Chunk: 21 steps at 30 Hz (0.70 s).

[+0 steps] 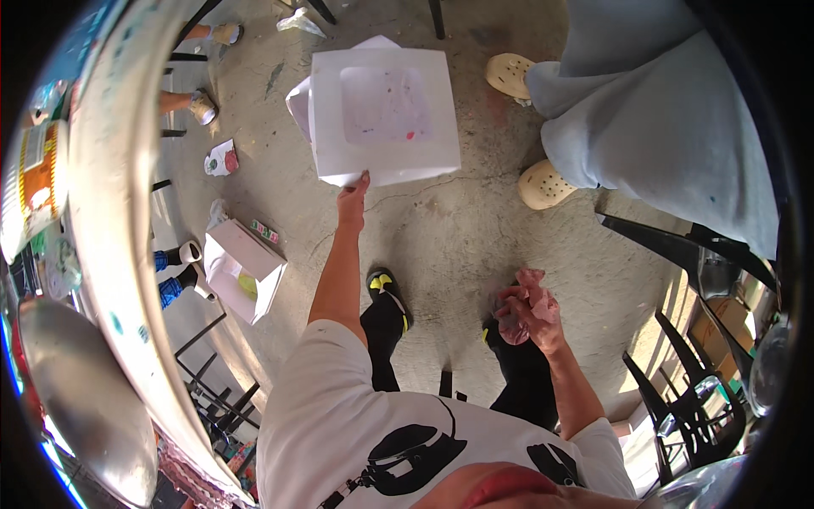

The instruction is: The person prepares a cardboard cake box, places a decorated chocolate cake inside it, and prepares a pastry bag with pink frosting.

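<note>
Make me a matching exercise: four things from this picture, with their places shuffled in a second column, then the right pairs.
Things
1. Square white cardboard box with a window
2. Cream perforated clogs
3. Crumpled pinkish wad of thin material
4. Brown cardboard box

Places
A. In the wearer's right hand
B. At the far right of the view
C. Gripped at its near edge by the wearer's left hand
D. On another person's feet

Pairs: 1-C; 2-D; 3-A; 4-B

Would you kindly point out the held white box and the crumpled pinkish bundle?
Held white box (386,112): head view, middle of its windowed side.
Crumpled pinkish bundle (540,299): head view, its upper right part.
</note>
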Available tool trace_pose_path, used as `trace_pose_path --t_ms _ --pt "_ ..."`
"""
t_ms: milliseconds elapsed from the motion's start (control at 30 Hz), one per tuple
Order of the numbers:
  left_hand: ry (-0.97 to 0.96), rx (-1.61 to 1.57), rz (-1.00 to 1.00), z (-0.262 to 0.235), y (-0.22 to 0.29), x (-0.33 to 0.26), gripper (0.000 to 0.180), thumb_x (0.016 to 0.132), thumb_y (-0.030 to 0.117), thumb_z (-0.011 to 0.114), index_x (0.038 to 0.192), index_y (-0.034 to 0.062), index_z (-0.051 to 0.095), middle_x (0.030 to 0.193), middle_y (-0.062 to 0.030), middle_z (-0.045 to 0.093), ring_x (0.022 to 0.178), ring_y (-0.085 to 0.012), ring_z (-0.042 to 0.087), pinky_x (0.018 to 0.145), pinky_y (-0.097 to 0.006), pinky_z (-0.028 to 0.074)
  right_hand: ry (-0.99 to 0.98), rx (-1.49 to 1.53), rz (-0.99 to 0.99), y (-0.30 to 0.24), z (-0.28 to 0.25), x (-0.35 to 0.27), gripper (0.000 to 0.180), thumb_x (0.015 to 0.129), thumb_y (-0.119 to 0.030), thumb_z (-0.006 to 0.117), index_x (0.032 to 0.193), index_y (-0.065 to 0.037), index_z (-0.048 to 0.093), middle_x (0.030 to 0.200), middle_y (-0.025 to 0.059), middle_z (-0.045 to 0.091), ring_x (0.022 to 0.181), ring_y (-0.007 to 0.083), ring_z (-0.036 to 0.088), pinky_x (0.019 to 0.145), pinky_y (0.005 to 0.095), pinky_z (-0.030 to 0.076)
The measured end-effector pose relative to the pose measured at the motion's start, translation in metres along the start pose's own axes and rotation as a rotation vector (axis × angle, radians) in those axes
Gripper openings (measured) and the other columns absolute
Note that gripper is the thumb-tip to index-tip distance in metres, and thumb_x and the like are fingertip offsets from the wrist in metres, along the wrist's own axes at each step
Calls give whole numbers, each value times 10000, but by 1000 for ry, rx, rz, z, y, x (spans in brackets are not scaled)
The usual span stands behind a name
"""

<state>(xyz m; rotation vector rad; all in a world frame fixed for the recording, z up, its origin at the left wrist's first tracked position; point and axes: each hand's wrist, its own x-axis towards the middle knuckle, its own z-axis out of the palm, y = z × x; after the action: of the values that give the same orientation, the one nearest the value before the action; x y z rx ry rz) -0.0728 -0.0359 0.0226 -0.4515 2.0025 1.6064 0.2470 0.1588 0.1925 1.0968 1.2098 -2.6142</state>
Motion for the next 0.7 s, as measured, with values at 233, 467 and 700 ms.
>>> trace_pose_path --t_ms 233,467,700 --pt "-74 -174 -184 -12 2 -163 228 706 255 670 755 65 554 627 45 457 558 -45 366 509 -196 294 -235 -440 -177 3 16 -1 313 767 -132 544 1042 0 475 956 96 546 830 180 526 730 274 415" --pt "80 126 -344 3 47 -191 401 660 344 692 871 19 590 775 -28 558 686 -109 467 639 -266 376 -149 -77 35 35 40 13 347 756 -183 590 1049 -28 485 912 13 537 805 113 500 736 261 407" --pt "59 192 -201 20 79 -176 443 637 413 681 799 11 593 650 -9 520 564 -106 438 537 -263 359 -10 580 220 38 37 69 365 784 -247 558 1098 -103 440 947 25 525 849 157 517 737 308 441"
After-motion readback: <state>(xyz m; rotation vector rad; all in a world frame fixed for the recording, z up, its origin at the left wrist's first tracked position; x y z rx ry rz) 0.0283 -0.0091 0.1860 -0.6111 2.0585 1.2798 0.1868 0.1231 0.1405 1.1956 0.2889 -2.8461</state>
